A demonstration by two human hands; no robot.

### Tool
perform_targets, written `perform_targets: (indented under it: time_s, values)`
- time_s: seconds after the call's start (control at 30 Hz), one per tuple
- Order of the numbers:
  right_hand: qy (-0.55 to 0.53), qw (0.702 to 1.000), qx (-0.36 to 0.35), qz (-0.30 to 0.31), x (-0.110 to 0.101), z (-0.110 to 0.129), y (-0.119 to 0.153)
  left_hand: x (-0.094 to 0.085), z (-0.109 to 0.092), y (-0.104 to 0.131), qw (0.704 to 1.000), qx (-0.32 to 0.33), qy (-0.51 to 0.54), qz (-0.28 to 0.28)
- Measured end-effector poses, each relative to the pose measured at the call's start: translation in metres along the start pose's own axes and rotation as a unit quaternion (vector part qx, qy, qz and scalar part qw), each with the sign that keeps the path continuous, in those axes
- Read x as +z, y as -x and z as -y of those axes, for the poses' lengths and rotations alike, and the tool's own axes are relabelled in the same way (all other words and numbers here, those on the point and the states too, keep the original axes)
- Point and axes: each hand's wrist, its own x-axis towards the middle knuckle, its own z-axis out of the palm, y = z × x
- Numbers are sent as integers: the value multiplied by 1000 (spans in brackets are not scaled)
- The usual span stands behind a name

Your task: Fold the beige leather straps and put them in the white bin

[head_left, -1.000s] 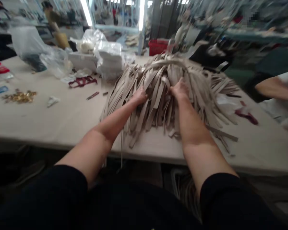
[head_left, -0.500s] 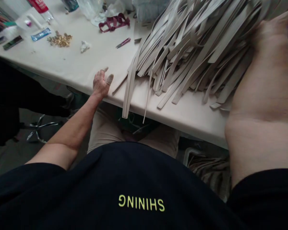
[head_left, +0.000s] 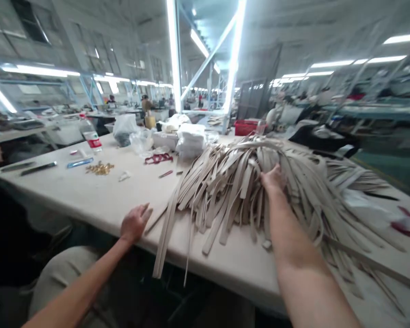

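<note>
The right hand [head_left: 274,178] is touching the strips [head_left: 225,191], which are lying in a pile across the middle and right of the counter [head_left: 85,191]; whether its fingers are pinching, I cannot tell. The left hand [head_left: 135,223] is resting at the near edge, fingers loosely spread, beside the strips. Some strips are hanging over this edge.

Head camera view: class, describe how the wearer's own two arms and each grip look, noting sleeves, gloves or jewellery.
Both are human: the left forearm and right forearm are slim and sleeveless as far as they show. The left grip and right grip show no glove, and no watch or bracelet. Blur hides any fingertip covers or rings.
</note>
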Motion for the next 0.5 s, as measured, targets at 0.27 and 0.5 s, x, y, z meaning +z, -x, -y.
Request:
perform_targets:
  time_s: [0.27, 0.5]
  values:
    - [54, 998, 1, 14, 1, -7, -6, 18, 7, -8, 990, 132, -40, -2]
    - [174, 976, -40, 124, -32, -12, -35, 46, 37, -9, 983, 151, -8, 103]
